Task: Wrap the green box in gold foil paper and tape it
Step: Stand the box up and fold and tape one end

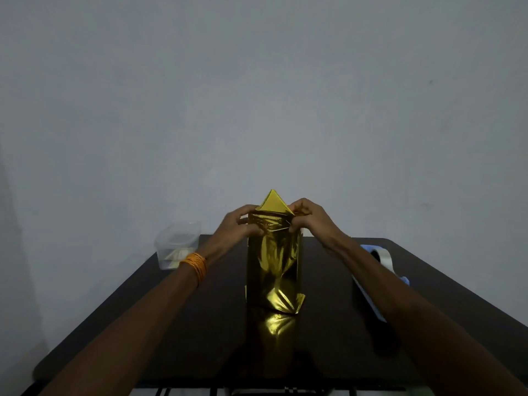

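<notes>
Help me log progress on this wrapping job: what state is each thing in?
Tall box in gold foil paper: upright, sides covered, triangular top flap standing unfolded.
Left hand: pinches the foil at the top left.
Right hand: pinches the foil at the top right.
White tape roll on blue dispenser: lying untouched, right side.
Clear plastic container: standing untouched, far left.

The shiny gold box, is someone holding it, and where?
Both hands hold the foil-wrapped box at its top end: the left hand pinches the foil's left corner, the right hand the right corner, below the triangular flap.
</notes>
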Available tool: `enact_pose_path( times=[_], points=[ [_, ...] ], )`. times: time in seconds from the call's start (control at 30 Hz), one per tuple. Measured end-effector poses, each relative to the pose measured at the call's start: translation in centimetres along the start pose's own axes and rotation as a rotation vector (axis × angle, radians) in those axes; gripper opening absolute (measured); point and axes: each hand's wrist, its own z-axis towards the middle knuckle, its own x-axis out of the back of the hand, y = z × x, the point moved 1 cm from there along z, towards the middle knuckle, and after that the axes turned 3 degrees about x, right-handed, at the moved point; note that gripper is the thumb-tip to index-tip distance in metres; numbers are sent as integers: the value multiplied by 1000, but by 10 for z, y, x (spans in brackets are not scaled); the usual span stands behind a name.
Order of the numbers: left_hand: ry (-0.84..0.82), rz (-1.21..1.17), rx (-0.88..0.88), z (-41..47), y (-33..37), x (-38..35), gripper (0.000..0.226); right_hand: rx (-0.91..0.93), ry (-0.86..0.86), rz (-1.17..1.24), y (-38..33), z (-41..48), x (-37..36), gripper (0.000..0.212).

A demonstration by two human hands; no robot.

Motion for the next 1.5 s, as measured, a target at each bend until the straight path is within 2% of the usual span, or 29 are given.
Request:
enact_pose_path(
  times=[0.07, 0.13, 0.2, 0.33, 0.47, 0.63, 0.73, 0.83, 0.9, 1.0, 1.07, 1.13, 1.23, 1.33, 1.43, 1.5],
  points=[
    [30, -28, -36, 4, -4, -2, 27, -9, -28, 11, 3, 4, 5, 32],
    [130, 20, -68, 6, -6, -4, 18, -15, -51, 29, 5, 7, 10, 37],
    [207, 111, -97, 7, -7, -6, 17, -10, -62, 25, 7, 10, 13, 37],
    [247, 146, -161, 7, -1, -10, 9, 24, -48, 27, 9, 9, 12, 35],
    [227, 66, -173, 14, 14, -14, 20, 28, -48, 42, 12, 6, 13, 32],
    [276, -57, -178, 22, 48, -18, 17, 29, -70, 28, 13, 6, 13, 28],
    [284, -38, -178, 24, 56, -18, 25, 27, -63, 32, 12, 5, 13, 27],
    [238, 109, -188, 21, 51, -18, 28, 21, -67, 31, 9, 3, 13, 29],
    [326, 154, -229, 14, 49, -22, 25, 24, -71, 21, 7, 2, 13, 32],
    [569, 183, -374, -1, 60, -32, 18, 38, -25, 18, 4, 0, 17, 45],
    [616, 226, -483, -8, 71, -45, 16, 55, 27, 5, -2, -4, 24, 50],
    [544, 287, -557, -14, 82, -62, 16, 69, 99, -9, -7, -10, 36, 47],
    [396, 313, -574, -14, 86, -93, 18, 73, 249, -12, -11, -26, 59, 29],
    [297, 265, -476, -6, 77, -125, 20, 40, 349, -108, -7, -49, 86, 17],
    [168, 189, -339, 1, 60, -161, 16, -71, 428, -253, 6, -77, 118, 11],
    [98, 226, -270, 5, 44, -184, 10, -152, 487, -319, 20, -97, 138, 7]
  ],
)
